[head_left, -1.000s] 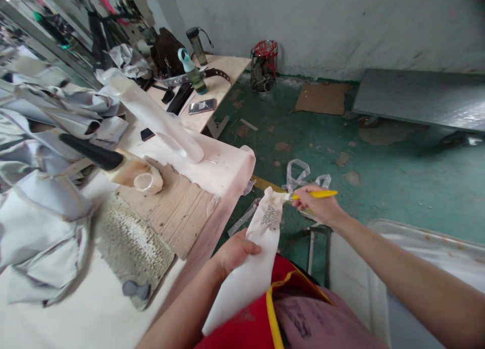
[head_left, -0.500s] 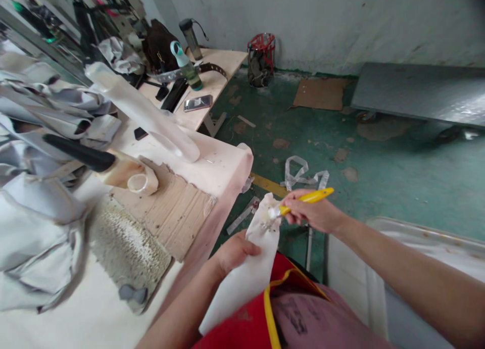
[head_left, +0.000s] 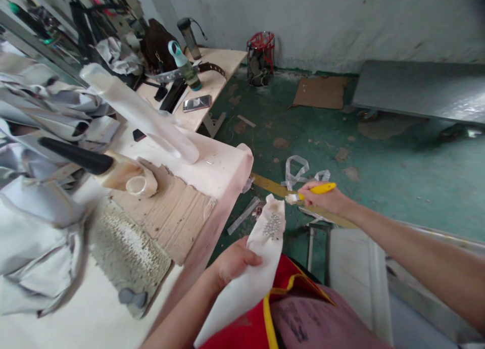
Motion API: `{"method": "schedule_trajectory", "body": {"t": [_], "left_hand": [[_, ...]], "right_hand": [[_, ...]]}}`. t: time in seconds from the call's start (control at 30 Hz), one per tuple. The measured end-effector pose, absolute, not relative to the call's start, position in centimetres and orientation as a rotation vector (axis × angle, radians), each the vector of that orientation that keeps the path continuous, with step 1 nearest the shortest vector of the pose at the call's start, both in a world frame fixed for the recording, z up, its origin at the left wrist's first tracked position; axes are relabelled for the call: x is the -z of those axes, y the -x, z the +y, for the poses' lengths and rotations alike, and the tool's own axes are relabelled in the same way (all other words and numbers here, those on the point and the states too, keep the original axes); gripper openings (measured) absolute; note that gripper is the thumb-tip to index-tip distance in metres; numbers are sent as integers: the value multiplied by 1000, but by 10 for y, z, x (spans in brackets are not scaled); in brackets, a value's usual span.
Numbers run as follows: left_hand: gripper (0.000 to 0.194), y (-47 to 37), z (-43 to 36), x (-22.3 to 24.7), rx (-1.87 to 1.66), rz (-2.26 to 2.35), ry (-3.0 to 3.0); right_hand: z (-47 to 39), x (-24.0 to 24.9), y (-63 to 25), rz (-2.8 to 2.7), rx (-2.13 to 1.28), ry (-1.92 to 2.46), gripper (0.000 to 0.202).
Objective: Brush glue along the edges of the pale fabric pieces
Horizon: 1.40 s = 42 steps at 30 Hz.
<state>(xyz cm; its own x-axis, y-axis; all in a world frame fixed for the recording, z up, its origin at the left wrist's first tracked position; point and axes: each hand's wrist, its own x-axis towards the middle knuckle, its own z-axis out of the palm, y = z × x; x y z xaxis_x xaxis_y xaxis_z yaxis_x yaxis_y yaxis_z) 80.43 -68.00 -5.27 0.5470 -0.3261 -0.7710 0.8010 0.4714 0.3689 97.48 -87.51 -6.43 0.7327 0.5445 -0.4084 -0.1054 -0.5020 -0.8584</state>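
As left hand [head_left: 235, 260] grips white strip [head_left: 261, 273], right hand [head_left: 323, 199] holds yellow brush [head_left: 324, 188];
grey specks [head_left: 272, 227] dot one end; remaining work unclear.

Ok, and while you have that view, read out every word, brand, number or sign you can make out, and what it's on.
No text is readable.
Mauve shirt: dark print, too blurred to read.
Red apron: faint mark, illegible.
Yellow-handled brush: no lettering visible.
Phone, teal-topped bottle: too small to tell.

Yellow trim [head_left: 268, 318] edges a red garment [head_left: 242, 329] beside mauve cloth [head_left: 329, 321] with dark, seemingly printed markings [head_left: 297, 322].
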Motion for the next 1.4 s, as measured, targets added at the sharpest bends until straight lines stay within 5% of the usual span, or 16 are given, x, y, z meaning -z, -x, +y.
{"method": "schedule_trajectory", "body": {"t": [0.43, 1.4], "left_hand": [[52, -805, -681, 56, 765, 667, -789], [52, -811, -680, 62, 814, 681, -699]], "right_hand": [[-872, 61, -970, -574, -1058, 1802, 24], [-893, 68, -972, -885, -724, 1922, 15]]}}
